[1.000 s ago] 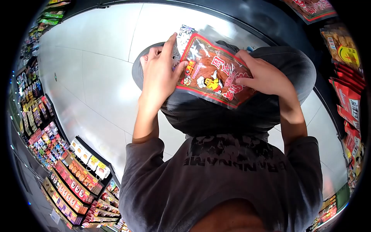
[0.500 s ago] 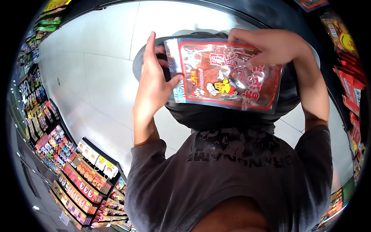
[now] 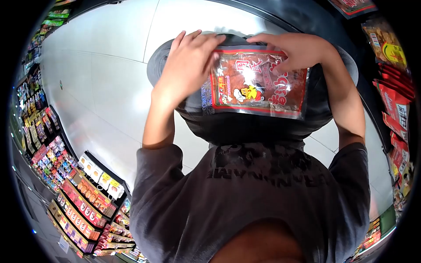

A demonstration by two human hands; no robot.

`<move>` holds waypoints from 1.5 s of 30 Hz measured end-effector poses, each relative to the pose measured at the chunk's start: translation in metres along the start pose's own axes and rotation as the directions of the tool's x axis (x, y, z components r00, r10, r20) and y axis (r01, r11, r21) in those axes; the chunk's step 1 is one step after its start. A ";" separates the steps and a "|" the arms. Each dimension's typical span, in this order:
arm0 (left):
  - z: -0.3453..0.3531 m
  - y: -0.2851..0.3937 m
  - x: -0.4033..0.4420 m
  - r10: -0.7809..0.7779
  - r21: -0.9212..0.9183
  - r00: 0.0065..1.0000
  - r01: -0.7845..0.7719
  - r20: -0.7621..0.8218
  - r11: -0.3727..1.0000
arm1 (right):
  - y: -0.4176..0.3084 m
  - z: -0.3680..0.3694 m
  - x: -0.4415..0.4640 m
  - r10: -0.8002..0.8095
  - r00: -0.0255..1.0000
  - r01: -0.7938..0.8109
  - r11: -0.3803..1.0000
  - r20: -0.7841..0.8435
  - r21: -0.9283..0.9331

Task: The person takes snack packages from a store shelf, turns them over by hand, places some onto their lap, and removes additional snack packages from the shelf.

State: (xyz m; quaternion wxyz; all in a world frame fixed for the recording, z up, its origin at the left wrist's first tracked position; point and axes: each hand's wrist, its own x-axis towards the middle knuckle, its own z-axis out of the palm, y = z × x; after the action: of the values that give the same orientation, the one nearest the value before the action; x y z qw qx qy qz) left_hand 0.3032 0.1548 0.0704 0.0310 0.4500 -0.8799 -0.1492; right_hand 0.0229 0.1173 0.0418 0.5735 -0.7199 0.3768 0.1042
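Observation:
A flat, clear-fronted snack packet [image 3: 263, 94] with a red border, reddish-brown contents and a yellow cartoon figure lies tilted over my dark-trousered lap. My right hand [image 3: 296, 50] grips its upper right edge, thumb on the printed front and fingers at the top edge. At the upper left corner, my left hand [image 3: 190, 63] rests across the packet with its back to me. Its fingers are loosely apart and reach past the top edge; part of the thumb side is slightly blurred. The left hand covers that corner.
Hanging red snack bags [image 3: 397, 107] and a yellow-labelled packet [image 3: 386, 44] line the right side. On the lower left stands a shelf rack [image 3: 79, 206] of boxed goods. Pale floor tiles [image 3: 109, 87] stretch out to the left, with a dark shelf base along the top.
My left hand has turned over and moved up and right onto the packet's upper left corner. The packet has shifted slightly left and up, with my right hand still on it.

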 end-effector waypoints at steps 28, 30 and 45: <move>0.001 0.111 0.284 -0.136 -0.648 0.767 -0.416 -0.627 0.638 | 0.053 -0.095 -0.067 0.095 -0.541 0.468 0.860 -0.836 -0.206; 0.003 0.112 0.289 -0.134 -0.751 0.809 -0.453 -0.573 0.480 | 0.058 -0.097 -0.068 0.096 -0.545 0.480 0.850 -0.833 -0.217; -0.030 0.111 0.222 -0.009 -0.934 0.945 -0.322 -0.327 0.156 | 0.033 -0.050 -0.089 0.305 -0.253 0.720 0.694 -0.918 0.032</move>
State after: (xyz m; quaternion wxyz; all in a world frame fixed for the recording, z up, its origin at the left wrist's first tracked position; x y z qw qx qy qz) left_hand 0.0902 0.0306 0.1130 0.4409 0.2444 -0.6066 -0.6147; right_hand -0.0745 0.1079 0.0849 0.2671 -0.3324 0.5203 -0.7399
